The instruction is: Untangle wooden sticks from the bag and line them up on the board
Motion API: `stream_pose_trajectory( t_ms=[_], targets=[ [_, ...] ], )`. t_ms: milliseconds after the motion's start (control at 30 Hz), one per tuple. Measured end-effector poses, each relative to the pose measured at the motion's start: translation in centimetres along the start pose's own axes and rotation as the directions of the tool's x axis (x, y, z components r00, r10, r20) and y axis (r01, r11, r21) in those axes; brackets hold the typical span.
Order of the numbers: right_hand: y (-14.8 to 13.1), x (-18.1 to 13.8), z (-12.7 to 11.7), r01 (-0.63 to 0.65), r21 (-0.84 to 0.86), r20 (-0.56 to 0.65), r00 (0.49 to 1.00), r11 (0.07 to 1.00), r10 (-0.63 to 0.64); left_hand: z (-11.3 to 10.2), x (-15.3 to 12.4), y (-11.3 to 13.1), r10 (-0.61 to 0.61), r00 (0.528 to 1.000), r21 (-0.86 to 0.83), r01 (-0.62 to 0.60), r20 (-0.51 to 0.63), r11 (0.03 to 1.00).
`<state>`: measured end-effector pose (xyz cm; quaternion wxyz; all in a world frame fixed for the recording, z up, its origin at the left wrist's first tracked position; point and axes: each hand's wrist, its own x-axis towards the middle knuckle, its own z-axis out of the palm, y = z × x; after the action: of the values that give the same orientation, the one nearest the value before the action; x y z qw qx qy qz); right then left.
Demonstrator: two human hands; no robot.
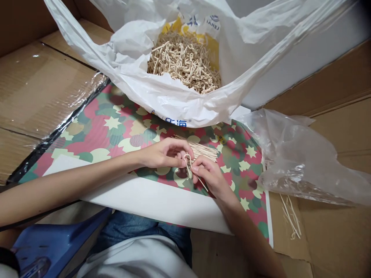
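Between my two hands is a thin pale stick [189, 170], bent into a narrow loop with a straight tail pointing down and right. My left hand [169, 152] pinches the loop's upper left side between thumb and fingers. On the other side, my right hand [206, 172] grips the same stick with thumb and fingertips near the loop's lower end. Just behind my hands lies a bundle of straight pale sticks [204, 150] on the camouflage-patterned sheet [127, 133]. Part of that bundle is hidden by my fingers.
A white plastic bag [185, 104] full of bent, knotted pale pieces [185, 61] stands at the back. Clear plastic [301, 158] lies at the right, with a few loose strands [290, 216] on cardboard. Cardboard boxes [52, 81] are at the left, a blue stool [58, 239] below.
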<state>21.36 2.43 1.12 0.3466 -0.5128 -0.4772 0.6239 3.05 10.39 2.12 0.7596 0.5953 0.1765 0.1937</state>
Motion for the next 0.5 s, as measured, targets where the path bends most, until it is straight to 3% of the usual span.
stream_pose_trajectory(
  t_ms=[267,500],
  targets=[
    [-0.5,-0.1,0.2,-0.046,-0.089,0.041,0.998,0.995,0.05,-0.3,0.0,-0.4,0.006,1.0,0.14,-0.006,-0.003,0.99],
    [-1.4,-0.3,0.8,-0.043,-0.091,0.052,0.997,0.995,0.048,0.0,-0.1,0.0,-0.021,1.0,0.096,0.021,0.0,0.995]
  ],
)
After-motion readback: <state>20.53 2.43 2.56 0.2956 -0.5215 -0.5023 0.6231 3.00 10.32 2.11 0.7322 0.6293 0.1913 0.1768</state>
